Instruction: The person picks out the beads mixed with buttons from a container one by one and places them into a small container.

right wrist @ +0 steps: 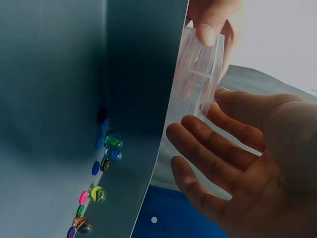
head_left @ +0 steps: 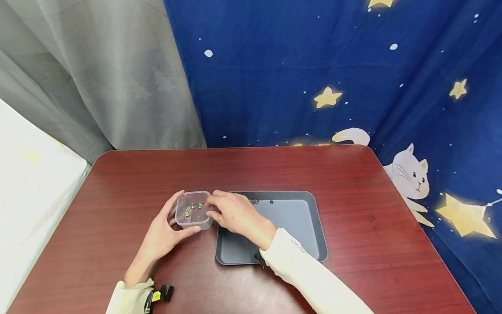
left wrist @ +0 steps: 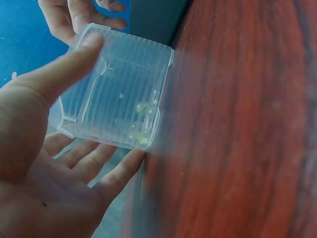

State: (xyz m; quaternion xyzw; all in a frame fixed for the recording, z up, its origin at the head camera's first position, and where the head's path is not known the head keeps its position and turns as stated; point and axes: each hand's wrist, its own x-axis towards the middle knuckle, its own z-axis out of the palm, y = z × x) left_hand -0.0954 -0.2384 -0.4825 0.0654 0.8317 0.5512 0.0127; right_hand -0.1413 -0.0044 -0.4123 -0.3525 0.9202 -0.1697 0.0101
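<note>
My left hand (head_left: 161,235) grips a clear plastic box (head_left: 181,221) between thumb and fingers, left of the grey tray. The box is uncovered on top, and a few yellow-green marbles (head_left: 186,213) lie inside. My right hand (head_left: 237,213) hovers at the box's right rim, with thumb and forefinger tips over it. In the right wrist view its fingers (right wrist: 218,158) are loosely bent and no held thing shows; whether a fingertip touches the box I cannot tell. Along the tray's inner wall lie glass marbles (right wrist: 98,194) and small coloured discs (right wrist: 83,198).
The grey tray (head_left: 323,244) rests on the reddish-brown wooden table (head_left: 364,209), partly beneath my right forearm. Near its far wall sits a dark disc (head_left: 271,202). Behind the table hang a grey curtain (head_left: 129,78) and a blue starry one (head_left: 266,87).
</note>
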